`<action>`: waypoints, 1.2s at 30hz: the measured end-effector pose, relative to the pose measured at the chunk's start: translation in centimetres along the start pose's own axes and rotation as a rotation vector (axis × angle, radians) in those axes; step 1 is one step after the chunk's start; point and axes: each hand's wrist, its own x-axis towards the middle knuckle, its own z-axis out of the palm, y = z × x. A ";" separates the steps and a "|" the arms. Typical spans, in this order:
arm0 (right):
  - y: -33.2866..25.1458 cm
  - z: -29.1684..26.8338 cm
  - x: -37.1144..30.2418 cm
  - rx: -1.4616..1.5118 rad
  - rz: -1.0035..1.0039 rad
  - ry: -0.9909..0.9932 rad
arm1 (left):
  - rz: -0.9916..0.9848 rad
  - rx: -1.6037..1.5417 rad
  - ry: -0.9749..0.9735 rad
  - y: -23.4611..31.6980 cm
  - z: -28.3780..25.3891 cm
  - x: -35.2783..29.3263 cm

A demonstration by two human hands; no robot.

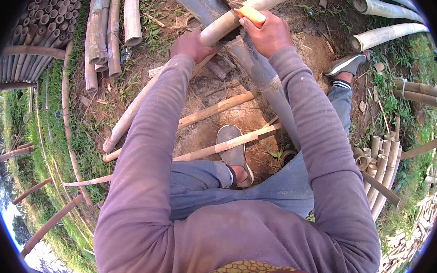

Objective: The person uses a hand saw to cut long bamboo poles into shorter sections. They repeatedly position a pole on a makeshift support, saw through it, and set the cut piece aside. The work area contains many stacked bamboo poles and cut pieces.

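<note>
My left hand is closed round a pale bamboo pole, near where it crosses a thick grey pole lying slantwise. In my right hand is a tool with an orange handle, held against the bamboo pole. A short dark brown end of the tool shows beyond the handle; its kind cannot be made out. Below the left hand a long bamboo length slants toward the lower left; the hand hides whether it belongs to the held pole.
Thinner bamboo strips cross the dirt by my shoe. Bamboo poles lie at the upper left, beside a stack of cut tubes. More poles lie at the upper right, and upright bamboo pieces stand at the right.
</note>
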 end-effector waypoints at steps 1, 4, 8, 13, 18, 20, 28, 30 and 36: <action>0.1 -0.2 -0.6 -0.003 0.032 -0.020 | -0.018 0.004 0.005 0.0 0.3 -0.1; 1.0 -3.6 -8.3 0.088 0.032 -0.001 | 0.007 -0.002 0.020 -1.3 0.2 0.1; 0.8 -11.0 -19.9 0.107 0.068 -0.019 | -0.012 -0.018 -0.023 -1.6 0.4 -0.4; 2.1 -5.1 -9.4 0.124 0.100 -0.037 | -0.015 -0.012 -0.039 -0.7 0.5 -0.5; 1.8 -1.1 -0.1 0.223 0.118 -0.041 | 0.009 0.016 0.011 -0.5 0.4 0.2; 1.9 -3.1 -5.3 0.175 0.108 -0.065 | -0.014 -0.024 0.003 -1.2 0.3 0.0; 5.0 -6.5 -10.2 0.611 0.438 -0.093 | 0.005 -0.043 0.007 -1.3 1.3 0.1; 4.9 -4.8 -3.4 0.662 0.434 -0.143 | 0.020 -0.058 0.008 -0.5 0.8 0.3; 5.5 -4.1 -8.0 0.329 0.048 0.324 | -0.012 -0.075 0.031 -1.3 1.1 0.4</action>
